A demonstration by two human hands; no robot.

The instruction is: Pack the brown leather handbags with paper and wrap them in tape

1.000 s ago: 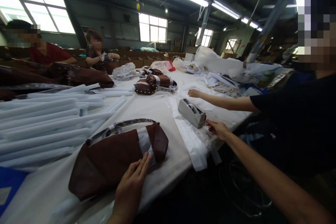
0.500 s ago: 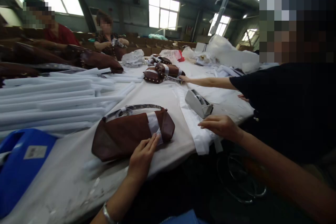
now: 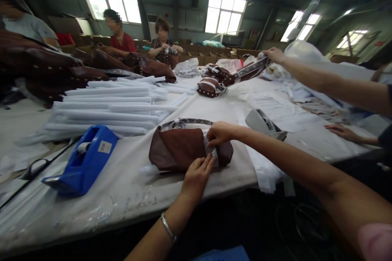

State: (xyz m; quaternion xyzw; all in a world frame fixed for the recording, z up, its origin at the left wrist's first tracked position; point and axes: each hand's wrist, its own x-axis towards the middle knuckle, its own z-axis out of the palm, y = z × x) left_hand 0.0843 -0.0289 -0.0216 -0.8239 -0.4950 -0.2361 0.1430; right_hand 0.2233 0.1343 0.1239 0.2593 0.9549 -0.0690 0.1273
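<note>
Where the head view looks down over the cloth-covered white table (image 3: 128,195), a brown, soft-sided leather-like handbag (image 3: 176,149) lies near the table's front edge, its wrapped strap (image 3: 196,121) arched along the far side. The person's left hand (image 3: 197,175), with a silver-coloured bangle (image 3: 168,227) at the wrist, rests on the front of the handbag, fingers extended close together, their tips on the pale band (image 3: 216,155) near the handbag's right end. The person's right hand (image 3: 221,133) is bent over the upper part of that band, fingers curled into a narrow grip; whether they pinch anything cannot be told.

Left of the handbag sits a bright blue plastic tape dispenser (image 3: 92,159), and beyond its left end lies a pile of white rolled tubes (image 3: 122,110). Right of the handbag stands a light grey tape dispenser (image 3: 260,122), partly behind the right forearm. Beyond the handbag are small brown studded bags (image 3: 210,86); farther to its right, a co-worker's raised hand (image 3: 275,55) holds a wrapped strap, and another hand (image 3: 339,131) rests on the table.
</note>
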